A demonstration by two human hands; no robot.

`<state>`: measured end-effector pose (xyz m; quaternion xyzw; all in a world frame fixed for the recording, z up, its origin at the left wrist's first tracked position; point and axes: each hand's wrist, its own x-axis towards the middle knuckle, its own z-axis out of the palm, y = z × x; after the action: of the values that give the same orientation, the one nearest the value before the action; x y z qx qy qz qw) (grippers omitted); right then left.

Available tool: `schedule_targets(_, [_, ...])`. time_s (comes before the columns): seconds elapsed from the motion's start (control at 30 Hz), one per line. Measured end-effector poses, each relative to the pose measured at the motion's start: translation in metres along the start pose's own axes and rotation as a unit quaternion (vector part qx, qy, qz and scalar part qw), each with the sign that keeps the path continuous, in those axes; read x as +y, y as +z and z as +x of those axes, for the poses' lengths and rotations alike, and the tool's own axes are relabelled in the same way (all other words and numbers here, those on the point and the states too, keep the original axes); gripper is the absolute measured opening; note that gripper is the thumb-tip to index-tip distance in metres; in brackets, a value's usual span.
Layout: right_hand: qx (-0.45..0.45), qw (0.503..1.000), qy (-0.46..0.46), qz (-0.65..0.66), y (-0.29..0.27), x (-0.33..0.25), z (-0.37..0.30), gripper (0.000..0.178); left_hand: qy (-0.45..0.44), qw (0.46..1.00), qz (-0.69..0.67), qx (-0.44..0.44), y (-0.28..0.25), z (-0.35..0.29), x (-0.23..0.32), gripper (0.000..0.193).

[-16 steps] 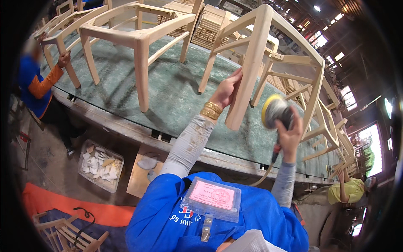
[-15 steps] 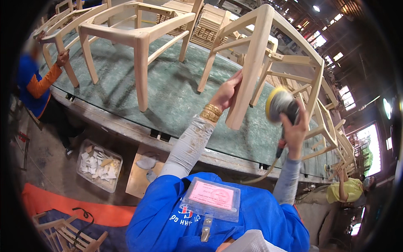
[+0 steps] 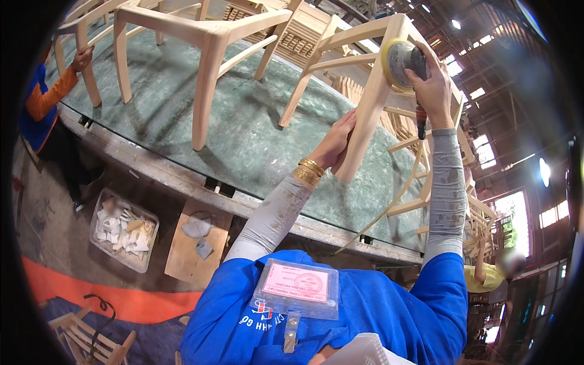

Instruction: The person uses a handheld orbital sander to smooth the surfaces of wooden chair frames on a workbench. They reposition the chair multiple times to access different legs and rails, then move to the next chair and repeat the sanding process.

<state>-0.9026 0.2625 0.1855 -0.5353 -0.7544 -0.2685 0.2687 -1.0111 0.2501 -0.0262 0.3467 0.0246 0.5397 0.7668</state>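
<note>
A pale wooden chair frame (image 3: pixel 367 121) stands on the green-topped bench, one thick leg toward me. My left hand (image 3: pixel 336 139) is wrapped against the lower part of that leg, its thumb side hidden behind the wood. Higher up, my right hand (image 3: pixel 433 88) grips a round orbital sander (image 3: pixel 406 62) with a yellow-rimmed pad. The pad's face rests against the upper part of the leg, near the seat-rail joint. From the sander's red-and-black hose fitting (image 3: pixel 421 121), a thin tan hose hangs down to the bench.
Another chair frame (image 3: pixel 210 79) stands to the left on the bench (image 3: pixel 255 140). A co-worker's hand (image 3: pixel 83 59) holds a chair leg at far left. Below the bench edge are a plastic bin of scraps (image 3: pixel 125 234) and a board (image 3: pixel 191 243). More frames and a person in yellow (image 3: pixel 485 277) are at right.
My right hand has raised the sander from beside the leg's lower half up onto its upper part. My left hand stays on the leg. The view has shifted slightly.
</note>
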Motion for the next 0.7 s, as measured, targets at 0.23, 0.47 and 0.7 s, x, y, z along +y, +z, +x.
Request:
schedule_targets(0.23, [0.015,0.998,-0.054,0.005,0.006,-0.017,-0.002,0.062,0.006,1.0,0.021,0.015,0.002,0.0,0.001,0.045])
schedule_targets(0.47, [-0.045,0.99,-0.131,-0.005,0.004,-0.037,-0.003,0.062,0.027,0.999,-0.003,0.03,-0.001,0.002,-0.004,0.045])
schedule_targets(0.7, [-0.078,0.985,-0.139,-0.071,0.008,-0.045,0.006,0.063,-0.002,0.999,-0.031,0.033,0.003,-0.003,-0.004,0.044])
